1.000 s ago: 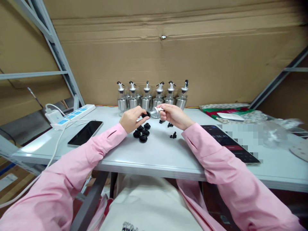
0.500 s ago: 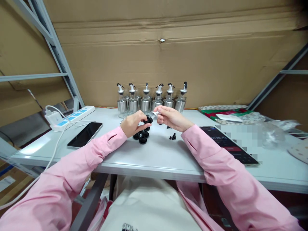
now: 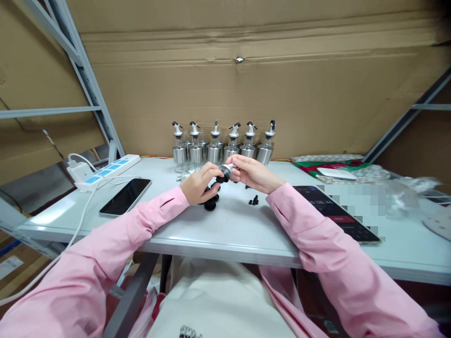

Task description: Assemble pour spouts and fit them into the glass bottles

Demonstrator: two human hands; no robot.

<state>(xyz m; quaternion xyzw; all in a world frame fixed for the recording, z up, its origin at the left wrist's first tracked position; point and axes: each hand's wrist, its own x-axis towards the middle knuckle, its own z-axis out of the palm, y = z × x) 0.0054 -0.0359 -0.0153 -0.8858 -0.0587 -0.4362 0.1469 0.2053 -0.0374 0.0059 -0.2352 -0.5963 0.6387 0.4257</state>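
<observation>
My left hand (image 3: 200, 183) pinches a black ribbed stopper (image 3: 221, 179) between thumb and fingers above the table. The fingers of my right hand (image 3: 255, 174) are closed on the narrow end of a silver pourer spout (image 3: 227, 170). The spout's wide end meets the stopper; how deep it sits inside I cannot tell. Below my left hand lie several more black stoppers (image 3: 210, 205), partly hidden by it. A few small black caps (image 3: 253, 201) lie under my right wrist. Silver-white spout pieces (image 3: 183, 176) lie behind my left hand.
A row of glass-and-steel oil bottles (image 3: 214, 152) with pourer tops stands at the back. To the left are a phone (image 3: 126, 197) and a white power strip (image 3: 116, 169) with cables. A tablet (image 3: 338, 213) and a clear plastic bag (image 3: 401, 197) lie at right.
The stopper and spout have come together, where they were tilted against each other before. My left hand has shifted slightly right and its fingers have turned around the stopper.
</observation>
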